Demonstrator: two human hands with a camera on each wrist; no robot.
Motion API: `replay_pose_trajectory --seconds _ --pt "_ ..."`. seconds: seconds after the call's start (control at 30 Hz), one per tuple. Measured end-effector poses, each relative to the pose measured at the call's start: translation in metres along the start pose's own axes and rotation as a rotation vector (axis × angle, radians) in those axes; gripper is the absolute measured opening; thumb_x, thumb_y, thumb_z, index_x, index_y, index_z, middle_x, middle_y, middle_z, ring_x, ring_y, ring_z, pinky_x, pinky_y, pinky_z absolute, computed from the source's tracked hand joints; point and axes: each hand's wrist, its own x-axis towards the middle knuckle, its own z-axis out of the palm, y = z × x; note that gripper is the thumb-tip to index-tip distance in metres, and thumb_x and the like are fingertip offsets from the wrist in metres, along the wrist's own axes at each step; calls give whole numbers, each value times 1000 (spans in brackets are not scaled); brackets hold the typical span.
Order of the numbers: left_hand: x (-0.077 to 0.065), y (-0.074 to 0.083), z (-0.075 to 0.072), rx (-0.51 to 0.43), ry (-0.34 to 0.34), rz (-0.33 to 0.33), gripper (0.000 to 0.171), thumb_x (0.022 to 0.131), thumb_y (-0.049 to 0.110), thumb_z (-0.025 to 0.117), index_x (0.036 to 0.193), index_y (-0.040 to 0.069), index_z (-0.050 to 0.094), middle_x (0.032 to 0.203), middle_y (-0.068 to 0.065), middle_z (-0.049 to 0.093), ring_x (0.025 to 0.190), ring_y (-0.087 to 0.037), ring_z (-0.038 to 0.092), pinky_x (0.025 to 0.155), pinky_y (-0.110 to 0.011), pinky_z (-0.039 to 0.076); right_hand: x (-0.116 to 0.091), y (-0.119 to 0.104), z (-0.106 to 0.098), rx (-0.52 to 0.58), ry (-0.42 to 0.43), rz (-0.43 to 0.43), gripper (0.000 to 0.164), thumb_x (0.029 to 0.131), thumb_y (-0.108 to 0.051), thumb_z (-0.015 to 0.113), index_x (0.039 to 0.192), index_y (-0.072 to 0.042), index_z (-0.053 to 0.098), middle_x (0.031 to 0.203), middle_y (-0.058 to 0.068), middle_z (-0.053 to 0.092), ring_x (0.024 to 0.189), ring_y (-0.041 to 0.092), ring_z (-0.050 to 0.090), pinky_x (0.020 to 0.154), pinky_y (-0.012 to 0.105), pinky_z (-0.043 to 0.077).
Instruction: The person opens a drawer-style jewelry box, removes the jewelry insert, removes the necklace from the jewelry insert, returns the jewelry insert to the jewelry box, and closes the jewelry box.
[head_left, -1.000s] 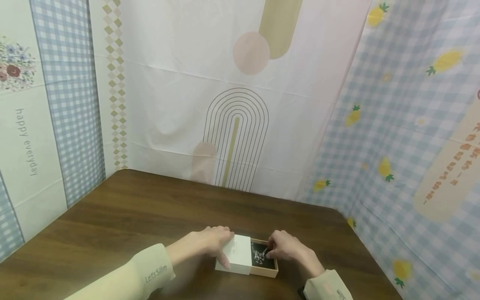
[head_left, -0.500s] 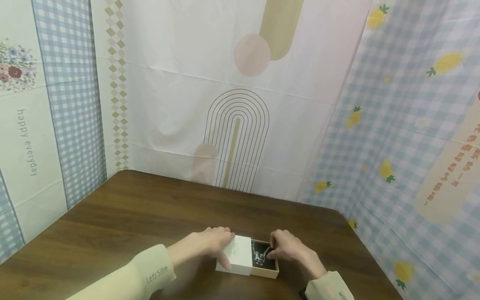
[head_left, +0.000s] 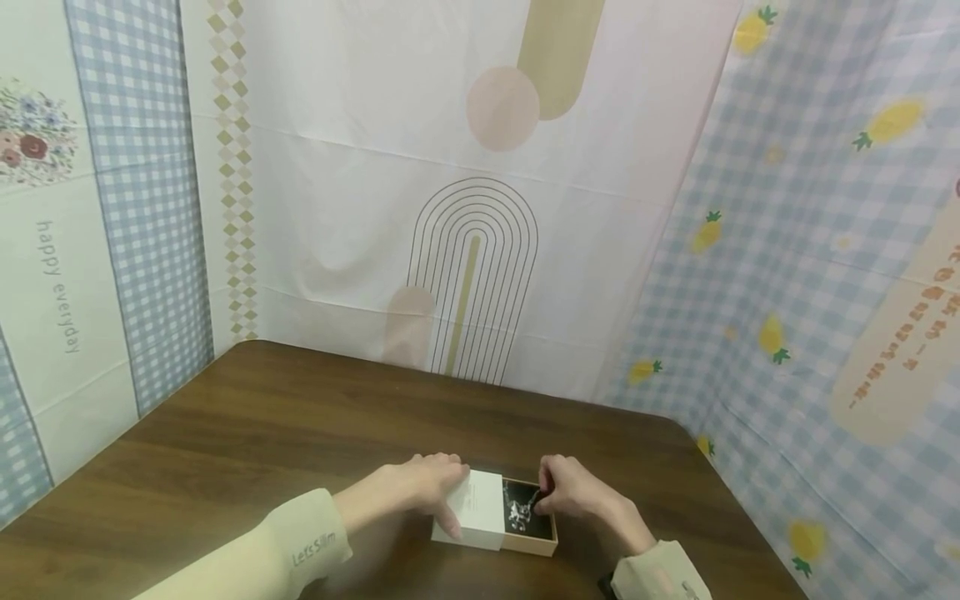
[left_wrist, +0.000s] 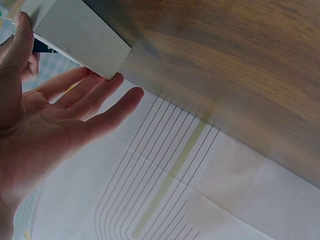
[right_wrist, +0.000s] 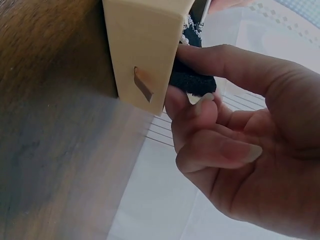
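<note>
A small jewelry box lies on the table, its white sleeve [head_left: 480,508] covering the left part and its tan drawer [head_left: 528,544] pulled out to the right. Within the drawer a silver chain necklace [head_left: 518,513] lies on a black pad [head_left: 537,527]. My left hand [head_left: 423,485] holds the sleeve, thumb on the near side and fingers on the far side. At the drawer's right end, my right hand [head_left: 581,490] pinches the edge of the black pad [right_wrist: 192,82] between thumb and fingers. That edge stands raised above the drawer wall in the right wrist view.
The brown wooden table [head_left: 300,408] stretches out around the box. A white patterned cloth [head_left: 337,208] hangs behind it, with a blue checked cloth [head_left: 750,333] along the right side. A short ribbon tab [right_wrist: 143,86] sticks out of the drawer's end.
My right hand has risen slightly, and the pad's right edge has come up with its fingers. The necklace has shifted a little on the pad. My left hand stays on the sleeve.
</note>
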Motion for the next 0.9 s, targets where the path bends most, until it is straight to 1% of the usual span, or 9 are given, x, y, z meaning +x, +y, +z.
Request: replay_pose_trajectory --seconds 0.2,0.3,0.37,0.47,0.57,0.67,0.77,0.9 --pt "-1 1 0 -4 3 9 67 62 40 88 115 8 63 93 0 59 80 -12 50 66 -29 45 -1 1 0 66 2 16 31 71 -1 78 84 -2 49 73 6 52 54 12 51 45 23 43" --pt "-1 1 0 2 10 10 67 62 40 89 114 8 63 92 0 59 79 -12 49 65 -29 44 -1 2 -1 93 -3 14 35 72 0 78 93 1 51 80 10 56 55 13 53 44 23 45" --pt "-1 1 0 5 12 10 67 61 40 89 114 8 63 91 0 58 79 -12 49 65 -29 44 0 2 -2 107 -19 12 36 73 0 77 100 5 53 85 11 59 56 14 54 45 23 47" --pt "-1 1 0 5 13 9 66 61 40 89 113 8 63 91 0 58 78 -12 49 64 -29 44 1 3 -4 106 -55 6 34 80 -3 73 108 7 58 84 10 63 56 15 56 44 24 47" --pt "0 0 0 2 13 7 66 61 41 89 113 8 63 91 0 58 78 -12 49 64 -28 43 1 3 -6 85 -79 -13 27 86 -6 69 108 8 61 81 10 65 53 14 56 44 25 47" --pt "0 0 0 0 13 5 66 61 40 89 113 9 63 91 0 58 79 -12 49 65 -29 43 2 4 -8 83 -86 -27 24 89 -7 65 108 7 62 82 9 66 51 14 56 44 26 47" --pt "1 -1 1 -6 13 5 65 61 40 89 112 8 63 91 0 58 78 -12 49 65 -29 44 2 5 -8 108 -87 -32 21 91 -7 62 107 5 62 83 9 65 52 15 56 44 26 48" --pt "0 -1 1 -16 14 10 64 61 39 89 111 8 64 91 1 58 78 -12 49 65 -29 44 2 9 -10 151 -84 -29 18 93 -8 58 106 4 63 84 9 64 56 16 57 46 30 51"
